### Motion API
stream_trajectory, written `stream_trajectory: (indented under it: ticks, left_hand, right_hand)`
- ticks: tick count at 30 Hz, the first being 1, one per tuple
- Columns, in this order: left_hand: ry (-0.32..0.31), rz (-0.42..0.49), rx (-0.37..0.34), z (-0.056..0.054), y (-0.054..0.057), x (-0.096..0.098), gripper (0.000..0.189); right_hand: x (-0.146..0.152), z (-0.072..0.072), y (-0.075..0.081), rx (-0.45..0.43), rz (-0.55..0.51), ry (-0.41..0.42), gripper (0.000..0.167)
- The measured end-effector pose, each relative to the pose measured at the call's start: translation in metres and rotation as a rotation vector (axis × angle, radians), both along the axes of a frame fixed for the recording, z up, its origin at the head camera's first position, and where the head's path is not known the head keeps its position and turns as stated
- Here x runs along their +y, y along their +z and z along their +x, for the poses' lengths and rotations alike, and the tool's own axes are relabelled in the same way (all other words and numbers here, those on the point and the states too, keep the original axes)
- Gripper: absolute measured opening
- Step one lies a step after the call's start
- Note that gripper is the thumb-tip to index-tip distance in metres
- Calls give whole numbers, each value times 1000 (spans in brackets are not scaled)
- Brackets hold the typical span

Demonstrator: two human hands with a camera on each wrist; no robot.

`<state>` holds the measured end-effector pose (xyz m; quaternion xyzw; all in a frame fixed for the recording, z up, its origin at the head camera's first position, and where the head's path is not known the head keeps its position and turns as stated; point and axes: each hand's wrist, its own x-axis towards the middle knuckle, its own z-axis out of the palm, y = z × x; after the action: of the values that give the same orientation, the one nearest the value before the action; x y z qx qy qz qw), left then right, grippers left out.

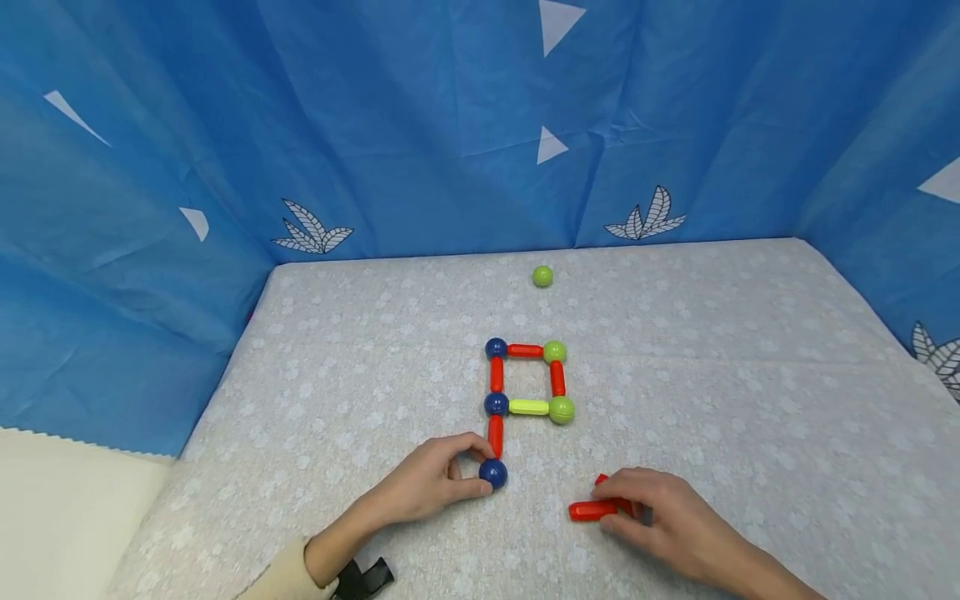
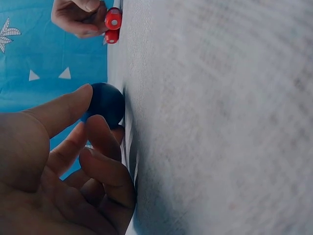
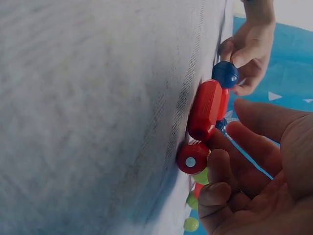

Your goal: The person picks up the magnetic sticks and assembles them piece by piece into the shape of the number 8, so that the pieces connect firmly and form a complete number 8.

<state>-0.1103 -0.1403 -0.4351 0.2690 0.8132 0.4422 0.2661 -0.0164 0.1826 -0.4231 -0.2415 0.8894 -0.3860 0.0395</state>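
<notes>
In the head view, my left hand (image 1: 438,475) pinches a blue ball (image 1: 493,474) between thumb and fingertips. That ball touches the near end of a red magnetic rod (image 1: 496,437), part of a flat frame of rods and balls. Two loose red magnetic rods lie by my right hand (image 1: 667,517): one rod (image 1: 591,511) points left, and the other is partly hidden under the fingers. In the right wrist view, the thumb (image 3: 259,117) stands apart from the upper rod (image 3: 205,110), while fingertips are against or just beside the rods.
The frame's square has blue balls on its left, green balls (image 1: 561,410) on its right, and red and yellow-green rods (image 1: 528,407) between. Farther back lies a loose green ball (image 1: 542,276). A blue curtain (image 1: 450,125) hangs behind the cloth-covered table (image 1: 337,358).
</notes>
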Motion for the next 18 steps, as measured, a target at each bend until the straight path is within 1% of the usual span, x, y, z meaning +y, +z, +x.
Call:
stream_trajectory:
  ticks: [4,8,13,18]
  left_hand:
    - [3,3,-2,0,-1,0,26]
    - [2,7,4,0,-1,0,26]
    - [2,8,10,1,-1,0,27]
    - [0,10,8,1,-2,0,26]
  right_hand:
    - [-1,-1,2,-22,59,-16,20]
    - [-3,-1,2,-27,102,-25,24]
    - [-6,-2,1,-29,123,-38,28]
    - [-7,-2,-1,11,115,-43,27]
